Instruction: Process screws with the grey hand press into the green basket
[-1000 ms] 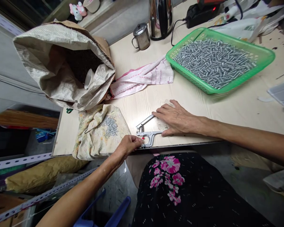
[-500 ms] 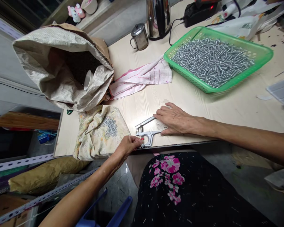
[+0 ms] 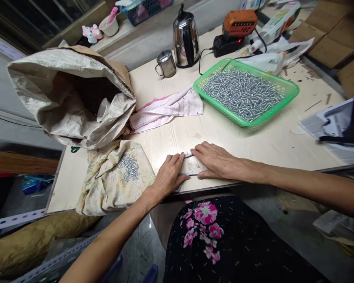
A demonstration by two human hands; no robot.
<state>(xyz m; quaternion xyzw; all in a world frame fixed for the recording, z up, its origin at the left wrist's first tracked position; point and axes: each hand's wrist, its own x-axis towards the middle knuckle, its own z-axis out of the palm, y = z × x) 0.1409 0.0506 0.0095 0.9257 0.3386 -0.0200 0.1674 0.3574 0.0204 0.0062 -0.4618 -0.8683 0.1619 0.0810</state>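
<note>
A pair of grey snap pliers [image 3: 191, 173] lies flat at the table's front edge, its two handles spread apart. My left hand [image 3: 167, 173] is wrapped over the head of the pliers, hiding the jaws. At the handle ends, my right hand [image 3: 216, 160] grips with its fingers on the upper handle and its thumb at the lower one. To the left, a patterned cloth [image 3: 97, 188] bears a small pile of silver metal tubes [image 3: 129, 168]. Whether anything sits in the jaws is hidden.
A green basket [image 3: 292, 90] full of small silver tubes stands at the back right. An open woven sack [image 3: 26, 78] with a white cup [image 3: 102, 109] inside is at the left. Behind are a pink-white towel [image 3: 171, 110], a metal mug [image 3: 166, 65] and a kettle [image 3: 185, 39].
My left hand has gone from pinching at the jaws to wrapping over the pliers' head. The right hand stays at the handles. The camera view has shifted.
</note>
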